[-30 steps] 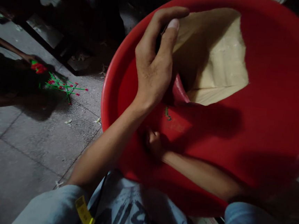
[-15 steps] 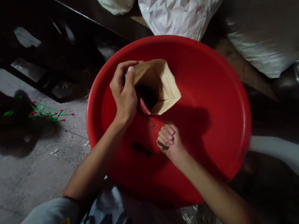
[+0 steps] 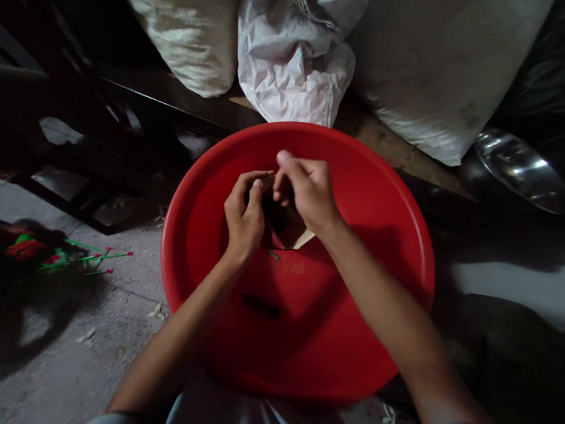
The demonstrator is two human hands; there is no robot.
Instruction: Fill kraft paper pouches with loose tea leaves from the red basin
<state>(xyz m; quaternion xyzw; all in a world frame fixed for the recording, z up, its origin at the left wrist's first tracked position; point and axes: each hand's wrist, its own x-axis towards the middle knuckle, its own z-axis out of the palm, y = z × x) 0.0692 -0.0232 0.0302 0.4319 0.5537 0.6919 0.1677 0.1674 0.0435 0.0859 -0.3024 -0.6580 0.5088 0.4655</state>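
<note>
A large red basin [image 3: 354, 297] stands in front of me. Inside it, my left hand [image 3: 245, 218] grips the left edge of an open paper bag [image 3: 304, 239], tan on the inside, with something dark in it. My right hand [image 3: 307, 191] is over the bag's mouth with its fingers curled inward; whether they hold anything is hidden. A small dark patch [image 3: 261, 306] lies on the basin floor below the bag.
White sacks [image 3: 294, 74] lean behind the basin. A shiny metal bowl [image 3: 523, 170] is at the right. At the left, green sticks with red tips [image 3: 98, 258] are near a person's blurred hand on the grey floor.
My right hand has moved up from below the bag to over its opening. My left hand still grips the bag. The view has shifted, showing more of the sacks and the metal bowl.
</note>
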